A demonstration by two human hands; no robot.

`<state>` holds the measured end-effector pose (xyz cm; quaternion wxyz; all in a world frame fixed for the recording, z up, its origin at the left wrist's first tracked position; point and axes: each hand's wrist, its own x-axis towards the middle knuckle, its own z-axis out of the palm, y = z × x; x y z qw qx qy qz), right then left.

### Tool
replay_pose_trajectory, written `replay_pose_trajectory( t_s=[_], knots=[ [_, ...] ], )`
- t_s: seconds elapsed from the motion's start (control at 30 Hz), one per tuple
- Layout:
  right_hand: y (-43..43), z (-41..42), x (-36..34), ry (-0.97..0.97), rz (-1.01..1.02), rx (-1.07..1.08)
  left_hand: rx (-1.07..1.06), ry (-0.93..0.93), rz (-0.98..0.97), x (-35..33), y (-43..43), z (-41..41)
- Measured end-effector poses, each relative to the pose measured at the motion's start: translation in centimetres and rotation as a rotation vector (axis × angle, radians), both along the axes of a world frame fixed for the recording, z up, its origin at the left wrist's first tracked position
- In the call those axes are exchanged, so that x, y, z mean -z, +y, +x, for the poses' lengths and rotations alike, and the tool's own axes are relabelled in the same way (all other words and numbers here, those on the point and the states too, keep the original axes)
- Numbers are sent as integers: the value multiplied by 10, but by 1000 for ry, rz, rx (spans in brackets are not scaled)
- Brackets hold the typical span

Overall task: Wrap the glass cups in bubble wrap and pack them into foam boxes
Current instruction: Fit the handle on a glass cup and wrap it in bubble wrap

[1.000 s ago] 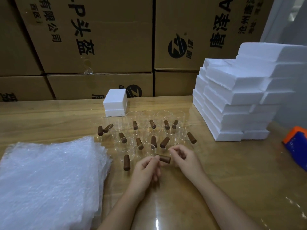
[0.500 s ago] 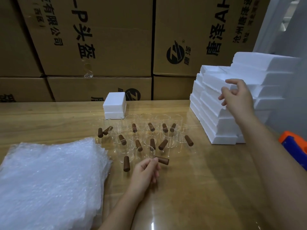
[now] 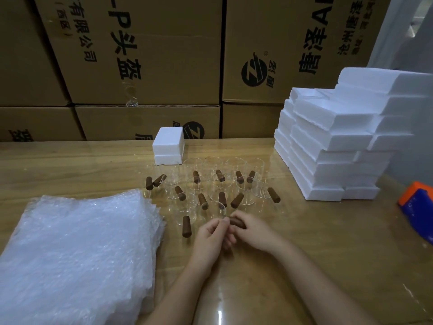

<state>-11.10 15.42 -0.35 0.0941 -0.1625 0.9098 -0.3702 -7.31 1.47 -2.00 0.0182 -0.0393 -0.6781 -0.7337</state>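
Several clear glass cups [image 3: 246, 195] with brown wooden handles stand grouped in the middle of the wooden table [image 3: 304, 242]. The nearest glass cup [image 3: 216, 211] sits at my fingertips. My left hand [image 3: 210, 238] pinches it where the handle joins the glass. My right hand [image 3: 254, 233] is curled over its brown handle [image 3: 236, 222]. A thick stack of bubble wrap sheets [image 3: 77, 254] lies at the front left. White foam boxes [image 3: 332, 146] are piled at the right, and a single foam box [image 3: 167, 146] stands behind the cups.
Large printed cardboard cartons [image 3: 152, 62] form a wall along the table's far edge. An orange and blue object [image 3: 419, 207] lies at the right edge. One cup's handle [image 3: 186, 226] points toward me, just left of my left hand.
My right hand, which had reached up to the foam box pile half a second ago, has come back down onto the nearest cup's handle. My left hand stayed at that cup.
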Motion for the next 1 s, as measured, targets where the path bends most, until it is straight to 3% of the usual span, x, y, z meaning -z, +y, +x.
replay_pose_trajectory(
  t_s=[0.1, 0.3, 0.43, 0.6, 0.7, 0.83, 0.93, 1.0],
  knots=[
    [1, 6, 5, 91, -45, 40, -65, 31, 46, -1, -3, 2],
    [19, 2, -11, 33, -308, 131, -257, 56, 104, 0, -4, 4],
    [21, 7, -12, 7, -448, 128, -157, -28, 215, -3, -6, 0],
    [12, 15, -15, -14, -484, 100, -72, -75, 299, -1, -10, -2],
    [8, 20, -15, 311, -283, 147, -93, -66, 327, -1, -10, -3],
    [1, 25, -12, 968, 274, 154, -146, -19, 319, -2, -6, -4],
    [-6, 27, -14, 1039, 353, 210, -153, 34, 307, -2, -4, -3],
    [-9, 29, -11, 888, 314, 222, -151, 56, 300, -3, -4, -3]
  ],
)
